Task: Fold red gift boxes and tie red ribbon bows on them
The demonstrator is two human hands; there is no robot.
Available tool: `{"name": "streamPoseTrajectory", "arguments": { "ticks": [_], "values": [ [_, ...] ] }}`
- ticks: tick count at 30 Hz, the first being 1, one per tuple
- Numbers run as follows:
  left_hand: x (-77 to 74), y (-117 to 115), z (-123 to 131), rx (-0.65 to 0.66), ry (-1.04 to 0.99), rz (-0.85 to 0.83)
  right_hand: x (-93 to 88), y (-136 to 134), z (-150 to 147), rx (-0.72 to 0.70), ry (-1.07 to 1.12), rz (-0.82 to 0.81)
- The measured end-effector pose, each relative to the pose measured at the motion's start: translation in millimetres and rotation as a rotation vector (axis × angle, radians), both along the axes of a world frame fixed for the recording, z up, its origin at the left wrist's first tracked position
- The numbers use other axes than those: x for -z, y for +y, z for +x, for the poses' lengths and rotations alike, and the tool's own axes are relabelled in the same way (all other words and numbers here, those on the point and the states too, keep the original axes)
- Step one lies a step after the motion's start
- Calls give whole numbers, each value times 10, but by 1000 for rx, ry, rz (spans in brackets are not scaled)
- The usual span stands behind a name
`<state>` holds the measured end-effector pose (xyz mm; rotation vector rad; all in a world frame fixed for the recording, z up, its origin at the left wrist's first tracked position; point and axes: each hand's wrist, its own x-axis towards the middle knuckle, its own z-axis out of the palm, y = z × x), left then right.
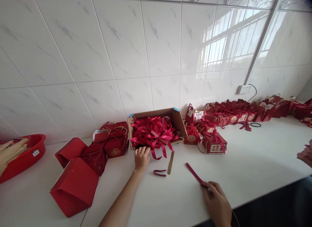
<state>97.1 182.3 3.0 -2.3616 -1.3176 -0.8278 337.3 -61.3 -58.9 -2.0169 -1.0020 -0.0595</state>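
Observation:
My left hand [142,159] is at the near left edge of a cardboard box [180,123], its fingers hooked over the front rim and the tips partly out of sight. Shiny red ribbons [156,132] are heaped inside, and a few ends trail over the front. Lower right, my right hand [216,201] is closed on one end of a dark red strap [193,172], which points away to the upper left along the table. Between the hands lie a folded dark red strap [159,172] and a tan strip [170,163].
Several red gift boxes [215,144] with bows stand to the right, with a long row along the tiled wall. Plain red boxes [75,184] lie at left, beside a red plastic basin [36,149]. A black ring [255,125] rests on the white table [255,155].

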Motion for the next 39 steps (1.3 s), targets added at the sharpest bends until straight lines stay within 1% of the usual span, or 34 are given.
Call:
{"name": "streamPoseTrajectory", "arguments": {
  "ticks": [4, 7, 9, 15, 18, 21, 25, 27, 29, 31, 32, 33, 36, 37, 38, 39],
  "values": [
    [63, 3, -1, 20, -34, 76, 45, -1, 25, -32, -15, -64],
    [81, 4, 1, 39, -50, 124, 70, 3, 49, -75, -101, -82],
    [84, 6, 1, 49, -58, 149, 68, 9, 57, -97, -169, -125],
    [92, 18, 0, 61, -69, 194, -10, 36, 12, -107, -320, -299],
    [101, 23, -3, 62, -71, 203, -52, 49, -19, -74, -339, -403],
    [105, 26, -5, 63, -74, 211, -57, 67, -16, -85, -337, -460],
    [105, 30, -8, 64, -77, 226, 21, 94, 30, -104, -325, -435],
    [105, 35, -11, 68, -74, 232, 60, 115, 40, -98, -319, -372],
    [105, 41, -15, 74, -67, 237, 44, 161, 22, -47, -318, -266],
    [107, 48, -17, 79, -59, 239, -73, 256, -37, -19, -330, -96],
    [110, 51, -17, 79, -56, 240, -175, 328, -85, -41, -337, 5],
    [113, 54, -17, 78, -55, 240, -304, 420, -146, -109, -343, 119],
    [126, 60, -16, 73, -51, 240, -798, 807, -401, -412, -277, 329],
    [131, 60, -17, 72, -50, 239, -972, 970, -502, -504, -253, 380],
    [135, 60, -18, 72, -49, 239, -1139, 1144, -605, -615, -236, 394],
    [138, 58, -20, 72, -48, 240, -1292, 1327, -707, -708, -228, 364]
  ]
}}
